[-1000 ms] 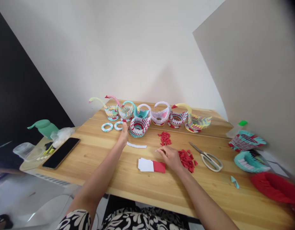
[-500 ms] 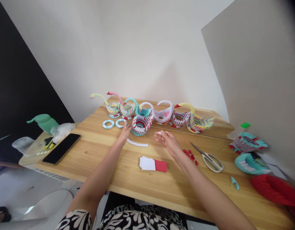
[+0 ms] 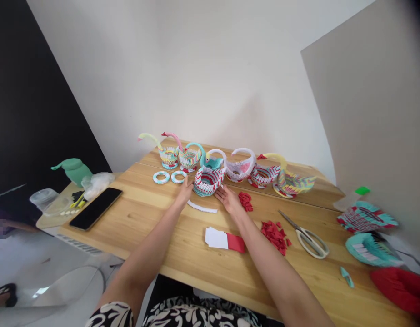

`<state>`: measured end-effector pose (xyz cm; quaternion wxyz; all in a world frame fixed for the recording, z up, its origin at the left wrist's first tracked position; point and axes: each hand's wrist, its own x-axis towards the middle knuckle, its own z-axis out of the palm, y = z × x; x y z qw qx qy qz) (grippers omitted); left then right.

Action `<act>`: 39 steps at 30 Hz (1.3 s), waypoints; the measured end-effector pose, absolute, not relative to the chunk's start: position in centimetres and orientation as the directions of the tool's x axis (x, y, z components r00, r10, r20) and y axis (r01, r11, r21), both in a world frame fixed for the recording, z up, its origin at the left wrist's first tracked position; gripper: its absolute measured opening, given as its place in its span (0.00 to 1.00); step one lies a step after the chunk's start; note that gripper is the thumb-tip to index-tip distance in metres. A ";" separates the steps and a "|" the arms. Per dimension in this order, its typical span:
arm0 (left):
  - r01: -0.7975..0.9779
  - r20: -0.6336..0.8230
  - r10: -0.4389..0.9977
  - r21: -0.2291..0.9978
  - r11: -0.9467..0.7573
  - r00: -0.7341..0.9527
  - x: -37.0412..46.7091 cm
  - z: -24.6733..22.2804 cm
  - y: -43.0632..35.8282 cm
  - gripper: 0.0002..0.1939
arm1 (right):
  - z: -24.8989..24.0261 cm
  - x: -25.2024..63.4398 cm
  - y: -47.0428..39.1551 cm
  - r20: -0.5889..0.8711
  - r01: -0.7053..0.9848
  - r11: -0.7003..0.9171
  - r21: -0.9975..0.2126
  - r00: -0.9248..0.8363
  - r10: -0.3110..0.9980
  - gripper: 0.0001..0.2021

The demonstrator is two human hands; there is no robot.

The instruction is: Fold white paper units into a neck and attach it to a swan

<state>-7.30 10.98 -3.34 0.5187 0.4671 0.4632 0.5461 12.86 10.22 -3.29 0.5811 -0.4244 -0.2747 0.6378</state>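
A black phone (image 3: 96,209) lies at the left of the wooden bench (image 3: 145,213). Two white-and-teal rings (image 3: 161,177) lie flat, side by side. The left hand (image 3: 185,193) is upright just beside the red, white and teal basket (image 3: 207,181); whether its fingers are pressed together or touch the basket, I cannot tell. The basket sits upright between the hands, in front of a row of swan-necked baskets (image 3: 190,159). Below it lies a curved white strip (image 3: 202,208), then white and red cards (image 3: 217,238). The right hand (image 3: 227,198) has its fingers loosely spread at the basket's right side; whether it pinches anything is unclear. Further right are two piles of red pieces (image 3: 274,236) and slightly open scissors (image 3: 307,238).
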 end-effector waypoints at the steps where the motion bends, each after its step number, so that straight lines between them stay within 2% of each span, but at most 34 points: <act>1: -0.129 0.022 0.999 0.991 -0.026 -0.030 -7.3 -3.3 11.0 0.39 | -3.3 12.9 10.3 -0.225 -0.508 -0.177 -0.843 0.034 0.974 0.04; 7: -0.107 -0.001 0.999 0.994 -0.005 -0.053 -7.2 -3.0 10.9 0.37 | -3.0 12.9 10.5 -0.225 -0.495 -0.183 -0.849 0.026 0.974 0.03; 17: -0.089 0.037 0.997 0.995 -0.043 -0.068 -7.3 -3.4 10.8 0.39 | -2.6 12.5 10.8 -0.174 -0.475 -0.150 -0.867 0.006 0.985 0.06; 27: -0.064 0.054 0.996 0.996 -0.059 -0.077 -7.1 -3.1 10.5 0.37 | -3.0 13.0 11.1 -0.190 -0.409 -0.160 -0.898 0.034 0.981 0.06; 39: -0.052 0.080 0.996 0.995 -0.081 -0.027 -6.7 -2.3 10.1 0.36 | -2.9 13.0 11.1 -0.183 -0.461 -0.158 -0.873 0.008 0.983 0.06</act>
